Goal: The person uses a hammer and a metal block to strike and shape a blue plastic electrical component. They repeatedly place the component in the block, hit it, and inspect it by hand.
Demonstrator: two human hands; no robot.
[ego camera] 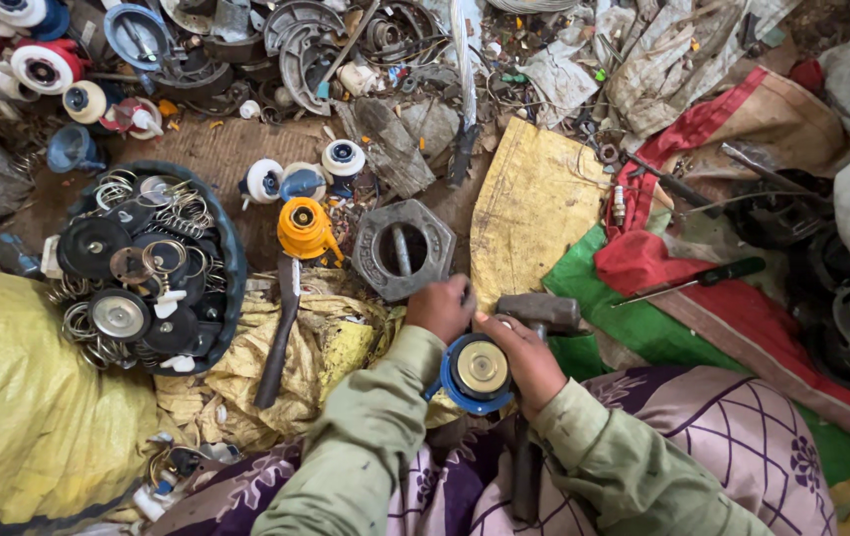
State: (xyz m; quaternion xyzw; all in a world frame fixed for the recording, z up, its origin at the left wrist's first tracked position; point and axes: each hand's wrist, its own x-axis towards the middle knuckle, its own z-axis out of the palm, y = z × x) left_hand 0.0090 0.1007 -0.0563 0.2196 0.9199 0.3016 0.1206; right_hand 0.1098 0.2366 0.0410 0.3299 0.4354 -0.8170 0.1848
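1. Cluttered workshop floor, strewn with scrap metal, wire and torn sacking; a yellow sack [534, 203] spread flat in the middle, green cloth [643, 328] and red cloth [643, 263] to the right.
2. At far left, a bulging yellow bag [28, 417]; just beside it a dark round basket [231, 268] heaped with discs, rings and springs.
3. Ahead of the hands, a grey hexagonal metal block [403, 248] with a round hole; left of it an orange spool-like part [303, 228] and a dark flat bar [281, 333] lying on crumpled yellow cloth.
4. On the red cloth, a screwdriver [693, 280] with dark handle, well apart from the hands.
5. Left hand [440, 306] closed in a fist, just above the blue disc part; what lies inside, cannot tell.
6. Right hand [519, 352] curled around the blue disc part [475, 372] with its metal centre, held over the lap.
7. Hammer [542, 313] touching the right hand, head just beyond the knuckles, handle running down toward the lap.
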